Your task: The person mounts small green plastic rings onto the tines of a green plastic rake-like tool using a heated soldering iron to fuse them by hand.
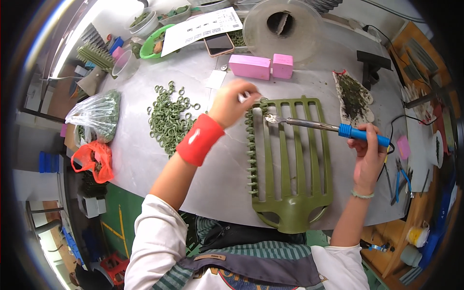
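A flat green wax frame [298, 194] with several long bars lies before me, small green rings [252, 159] attached in a row along its left edge. At its upper left corner, my left hand [234, 102] pinches a small green ring, partly covered by white-tipped fingers. My right hand [368, 157] grips a soldering iron [314, 124] by its blue handle, from the right side. The iron's metal tip reaches across the frame's upper bars, close to my left fingertips. Left of the frame, a loose pile of green rings [166, 118] is spread on the grey table [220, 181].
Two pink blocks [250, 66] stand beyond the frame, near a phone [219, 44] and a paper sheet [203, 30]. A stained glove [354, 99] lies right, above blue-handled pliers [402, 180]. Plastic bags [99, 113] sit at the left edge.
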A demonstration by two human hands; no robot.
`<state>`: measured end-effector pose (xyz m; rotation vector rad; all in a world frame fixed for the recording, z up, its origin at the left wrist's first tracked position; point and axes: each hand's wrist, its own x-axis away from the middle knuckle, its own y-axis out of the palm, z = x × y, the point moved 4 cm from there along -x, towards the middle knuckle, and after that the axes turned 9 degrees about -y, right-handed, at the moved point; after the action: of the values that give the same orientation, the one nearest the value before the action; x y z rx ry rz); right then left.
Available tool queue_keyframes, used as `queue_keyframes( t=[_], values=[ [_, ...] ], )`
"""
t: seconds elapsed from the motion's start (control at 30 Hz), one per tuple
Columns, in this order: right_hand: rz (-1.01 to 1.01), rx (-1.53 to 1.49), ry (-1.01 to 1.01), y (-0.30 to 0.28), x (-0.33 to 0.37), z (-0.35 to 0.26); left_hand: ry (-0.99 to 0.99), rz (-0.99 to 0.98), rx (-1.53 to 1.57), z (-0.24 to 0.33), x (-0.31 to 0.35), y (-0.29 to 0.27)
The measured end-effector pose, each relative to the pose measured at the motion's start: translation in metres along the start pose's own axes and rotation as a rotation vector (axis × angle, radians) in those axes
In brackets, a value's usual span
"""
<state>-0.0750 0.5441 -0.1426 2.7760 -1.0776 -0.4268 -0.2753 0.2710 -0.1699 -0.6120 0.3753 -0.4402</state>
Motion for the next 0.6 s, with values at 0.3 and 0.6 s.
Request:
queue_keyframes(
  t=[0.3,0.6],
  values=[
    [0.016,-0.017,0.007,0.000,0.004,-0.007,-0.081,-0.138,-0.704,-0.093,0.036,-0.094],
    [-0.004,0.017,-0.010,-0.002,0.007,-0.009,-0.441,-0.067,0.029,-0.030,0.036,-0.057]
  ],
)
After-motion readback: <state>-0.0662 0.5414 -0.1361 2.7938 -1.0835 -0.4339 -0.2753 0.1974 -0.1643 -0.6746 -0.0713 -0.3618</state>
